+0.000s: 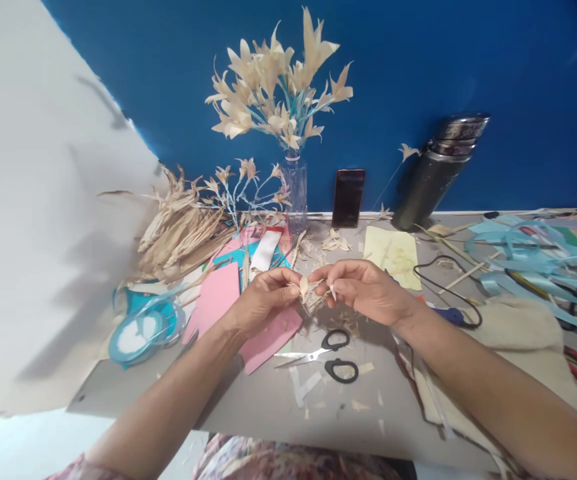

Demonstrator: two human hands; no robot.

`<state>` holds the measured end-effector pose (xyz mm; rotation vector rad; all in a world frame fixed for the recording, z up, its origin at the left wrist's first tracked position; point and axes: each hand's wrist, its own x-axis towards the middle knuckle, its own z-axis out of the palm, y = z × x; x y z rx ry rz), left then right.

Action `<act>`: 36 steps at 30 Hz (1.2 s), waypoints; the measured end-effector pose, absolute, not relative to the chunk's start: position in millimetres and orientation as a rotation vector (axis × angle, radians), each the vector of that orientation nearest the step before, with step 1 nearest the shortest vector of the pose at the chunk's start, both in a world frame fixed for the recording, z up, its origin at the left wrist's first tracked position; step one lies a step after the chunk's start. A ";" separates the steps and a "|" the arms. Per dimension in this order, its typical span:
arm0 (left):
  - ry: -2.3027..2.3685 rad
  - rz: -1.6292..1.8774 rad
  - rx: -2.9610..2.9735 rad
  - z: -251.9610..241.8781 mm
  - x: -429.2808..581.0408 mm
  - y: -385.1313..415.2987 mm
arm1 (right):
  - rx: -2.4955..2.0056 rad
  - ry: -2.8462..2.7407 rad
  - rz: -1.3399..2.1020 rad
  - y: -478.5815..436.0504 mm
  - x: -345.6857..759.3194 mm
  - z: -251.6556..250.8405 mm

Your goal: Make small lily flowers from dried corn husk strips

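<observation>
My left hand (pixel 279 292) pinches a small cream husk flower (pixel 304 287) between thumb and fingertips, above the middle of the table. Close by on the right, my right hand (pixel 361 288) is closed, with a small white piece (pixel 333 291) between thumb and fingers; I cannot make out what it is. Thin stem-like strands run between the two hands. Below them lie scissors (pixel 313 357) with black handles, blades pointing left and slightly apart. Pink sheets (pixel 268 337) lie under and beside my left hand.
Husk flowers (pixel 268 73) stand in a clear bottle (pixel 295 190) at the back. Dried husks (pixel 178 243) and a blue ribbon roll (pixel 135 337) are on the left. A phone (pixel 348 199) and a dark flask (pixel 438 173) lean on the wall. Blue ribbons (pixel 523 247) and cloth (pixel 513 327) lie right.
</observation>
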<state>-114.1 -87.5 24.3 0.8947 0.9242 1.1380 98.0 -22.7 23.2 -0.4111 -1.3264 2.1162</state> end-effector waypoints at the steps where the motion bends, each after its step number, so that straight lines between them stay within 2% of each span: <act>1: 0.938 1.160 0.929 23.7 -114.5 -87.5 | -0.432 -1.322 2.111 -22.5 97.8 22.6; 9: 1.107 1.254 1.428 34.6 -115.9 -90.0 | -0.481 -1.299 2.117 -21.2 97.1 19.8; 22: 1.267 1.356 1.748 35.3 -105.9 -98.6 | -0.436 -1.292 2.109 -20.7 94.8 17.2; 26: 1.300 1.443 1.631 36.5 -106.2 -99.4 | -0.405 -1.299 2.077 -20.3 95.0 18.4; 29: 1.323 1.360 1.378 30.6 -109.5 -98.9 | -0.374 -1.289 2.048 -19.9 95.2 20.8; 33: 1.060 1.166 1.049 16.2 -105.5 -98.4 | -0.377 -1.231 2.031 -19.7 94.7 20.2; 36: 0.912 1.172 0.918 11.4 -95.3 -98.5 | -0.419 -1.225 2.021 -20.0 94.3 17.0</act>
